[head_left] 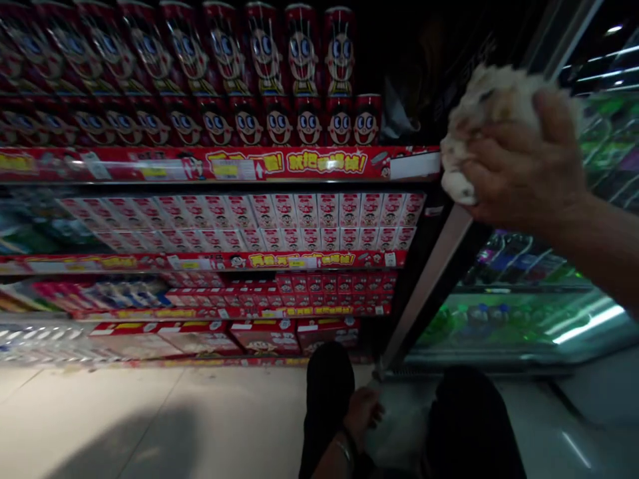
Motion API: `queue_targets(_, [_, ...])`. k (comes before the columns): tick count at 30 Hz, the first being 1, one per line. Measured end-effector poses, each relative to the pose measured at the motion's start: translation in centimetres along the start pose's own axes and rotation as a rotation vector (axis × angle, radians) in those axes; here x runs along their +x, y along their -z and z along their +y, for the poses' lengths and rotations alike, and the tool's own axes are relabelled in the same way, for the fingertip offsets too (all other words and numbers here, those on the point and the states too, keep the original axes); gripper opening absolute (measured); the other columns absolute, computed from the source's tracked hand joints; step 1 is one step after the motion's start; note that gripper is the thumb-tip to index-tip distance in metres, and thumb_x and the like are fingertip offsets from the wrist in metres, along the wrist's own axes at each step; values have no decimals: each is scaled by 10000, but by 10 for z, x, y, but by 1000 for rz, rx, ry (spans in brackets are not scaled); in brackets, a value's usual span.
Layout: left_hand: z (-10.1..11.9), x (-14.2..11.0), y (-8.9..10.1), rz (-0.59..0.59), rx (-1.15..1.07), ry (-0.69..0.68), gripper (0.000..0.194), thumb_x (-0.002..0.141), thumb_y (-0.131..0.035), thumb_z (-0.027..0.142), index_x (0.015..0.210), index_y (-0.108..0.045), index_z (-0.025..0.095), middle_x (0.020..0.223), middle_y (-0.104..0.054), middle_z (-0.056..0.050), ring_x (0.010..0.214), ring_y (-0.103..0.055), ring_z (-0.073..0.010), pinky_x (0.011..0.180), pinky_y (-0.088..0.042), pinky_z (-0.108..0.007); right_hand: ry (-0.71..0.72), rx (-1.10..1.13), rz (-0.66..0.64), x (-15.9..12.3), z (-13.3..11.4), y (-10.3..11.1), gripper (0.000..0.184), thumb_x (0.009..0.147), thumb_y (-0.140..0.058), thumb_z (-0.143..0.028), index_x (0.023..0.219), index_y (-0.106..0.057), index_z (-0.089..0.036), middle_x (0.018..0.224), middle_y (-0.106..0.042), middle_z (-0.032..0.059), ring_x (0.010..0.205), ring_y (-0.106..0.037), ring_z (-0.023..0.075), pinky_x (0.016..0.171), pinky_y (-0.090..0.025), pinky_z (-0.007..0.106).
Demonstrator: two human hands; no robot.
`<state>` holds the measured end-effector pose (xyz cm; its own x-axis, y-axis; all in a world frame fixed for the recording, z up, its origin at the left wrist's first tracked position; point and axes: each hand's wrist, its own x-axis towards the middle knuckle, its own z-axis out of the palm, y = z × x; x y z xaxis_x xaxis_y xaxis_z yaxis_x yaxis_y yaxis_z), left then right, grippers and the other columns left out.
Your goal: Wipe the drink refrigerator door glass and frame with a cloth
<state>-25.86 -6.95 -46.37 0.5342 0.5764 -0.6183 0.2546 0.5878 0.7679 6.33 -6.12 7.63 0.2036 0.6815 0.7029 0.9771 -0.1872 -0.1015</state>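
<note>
My right hand (529, 159) is raised at the upper right, its fingers wrapped around a bunched, off-white cleaning cloth (492, 110) with dark smudges. The cloth is at the upper part of the metal door frame (434, 266) of a glass-front drinks cooler; whether it presses on the frame is hard to tell. Low in the view, my left hand (363, 409) hangs beside my knee with a band on its wrist. Its fingers are loosely bent and a little apart, and nothing shows in them.
To the left, shelves hold rows of red cans (264, 53), white-and-red drink cartons (319, 209) and larger red boxes (262, 336) at the bottom. Bottles (482, 316) stand behind the cooler glass on the right. My knees (329, 379) are close to the shelf base above the tiled floor (239, 412).
</note>
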Motion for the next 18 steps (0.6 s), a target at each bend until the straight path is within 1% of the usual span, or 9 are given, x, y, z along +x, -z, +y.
queue_targets(1, [2,-1,0,-4,-4,-1,692,633,-791,799,855,-569,182,764,-686,-63,604,-565,-120,559,-343,-246,237,-188,-65,-23,3,-13,557,1042,-340,-318,1209,-755,14,1424,-703,228,1588,-425,214,1321,-147,566])
queue_targets(2, [4,-2,1,-10,-8,-2,704,626,-800,801,863,-576,177,774,-691,-65,615,-573,-122,563,-350,-246,459,-359,-100,-47,5,-30,553,1067,-333,-270,1288,-742,29,1409,-704,247,1575,-441,248,1334,-113,588])
queue_targets(3, [5,-3,1,-15,-13,-2,714,619,-808,799,875,-587,171,787,-697,-68,624,-579,-123,567,-358,-246,623,-485,-102,-74,7,-48,538,1089,-332,-225,1328,-741,31,1388,-708,263,1537,-484,283,1343,-132,603])
queue_targets(5, [6,-6,3,-25,-28,1,733,607,-823,792,904,-607,158,808,-707,-73,636,-587,-123,572,-369,-247,757,-560,-80,-127,9,-91,467,1100,-404,-174,1347,-756,7,1370,-713,264,1452,-553,336,1337,-260,592])
queue_targets(8, [6,-12,5,-33,-62,11,751,598,-843,786,928,-625,148,832,-719,-78,649,-595,-125,581,-383,-249,779,-479,-209,-204,11,-157,421,1060,-541,-167,1380,-727,33,1404,-690,267,1431,-562,390,1294,-373,589])
queue_targets(11, [8,-16,8,-33,-86,21,753,602,-856,781,931,-637,140,842,-723,-80,657,-598,-127,590,-392,-252,669,-336,-448,-267,10,-219,464,1037,-568,-141,1432,-675,78,1435,-659,304,1476,-533,423,1319,-351,627])
queue_targets(14, [16,-18,10,-32,-94,21,757,620,-861,779,960,-651,135,844,-723,-75,667,-597,-127,601,-397,-251,564,-248,-672,-318,3,-276,454,1020,-526,-104,1382,-692,116,1457,-627,359,1489,-531,443,1342,-316,663])
queue_targets(16, [21,-18,11,-35,-88,13,764,629,-861,790,966,-653,136,856,-724,-70,691,-602,-127,617,-406,-246,548,-243,-744,-345,-5,-308,424,1017,-506,-100,1309,-745,92,1450,-639,350,1464,-564,421,1346,-339,635])
queue_targets(18, [24,-15,13,-53,-65,3,787,631,-857,822,961,-658,136,875,-729,-75,712,-608,-129,626,-411,-243,545,-250,-788,-367,-12,-334,396,1011,-504,-105,1235,-794,46,1420,-676,308,1431,-597,381,1351,-369,577])
